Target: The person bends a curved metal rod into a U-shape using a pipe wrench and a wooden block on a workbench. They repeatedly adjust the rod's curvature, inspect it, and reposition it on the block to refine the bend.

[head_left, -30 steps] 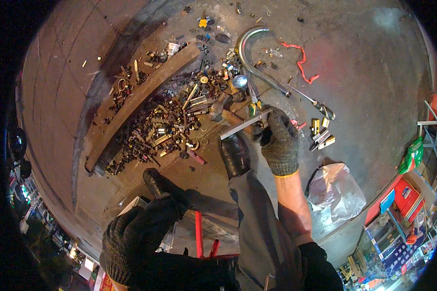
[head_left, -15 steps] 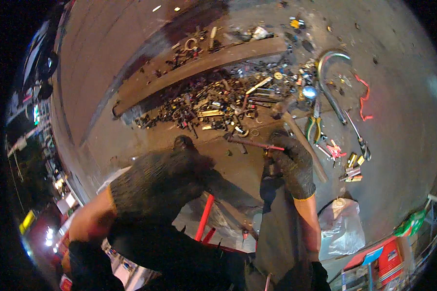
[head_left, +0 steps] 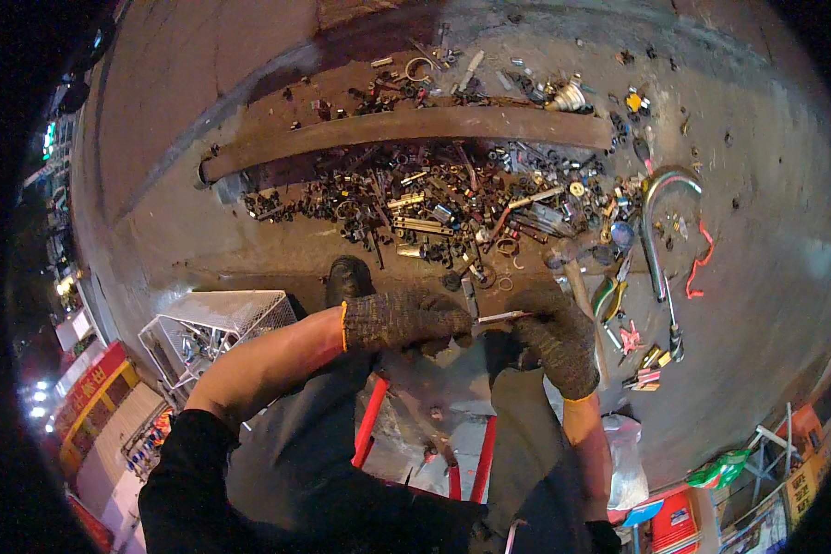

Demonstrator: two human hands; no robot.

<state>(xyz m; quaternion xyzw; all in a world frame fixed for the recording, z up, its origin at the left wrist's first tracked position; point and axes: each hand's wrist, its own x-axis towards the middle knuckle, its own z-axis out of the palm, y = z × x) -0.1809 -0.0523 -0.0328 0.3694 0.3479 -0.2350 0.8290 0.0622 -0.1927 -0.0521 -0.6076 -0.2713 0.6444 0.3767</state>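
My gloved left hand (head_left: pixel 411 321) reaches across, its fingers closed at the left end of a thin, long bolt (head_left: pixel 501 318). The opposite end lies in the closed fingers of my gloved right hand (head_left: pixel 556 340). Only the bolt's middle shows between the two dark knit gloves; both its ends are hidden. Beyond my hands, a heap of small metal parts (head_left: pixel 425 203) covers the ground. A hammer (head_left: pixel 577 291) lies close to my right hand, with green-and-yellow-handled pliers (head_left: pixel 611 294) beside it.
A long rusty beam (head_left: pixel 406 127) crosses the heap. Farther right lie a curved metal bar (head_left: pixel 654 222), a screwdriver (head_left: pixel 676 342) and a red strip (head_left: pixel 702 263). A white wire basket (head_left: pixel 222 319) of metal pieces stands at left, a plastic bag (head_left: pixel 623 457) at right.
My left hand has moved right to meet my right hand at the bolt. The bolt's head, visible before, is now covered. My view has shifted, bringing the wire basket into fuller sight.
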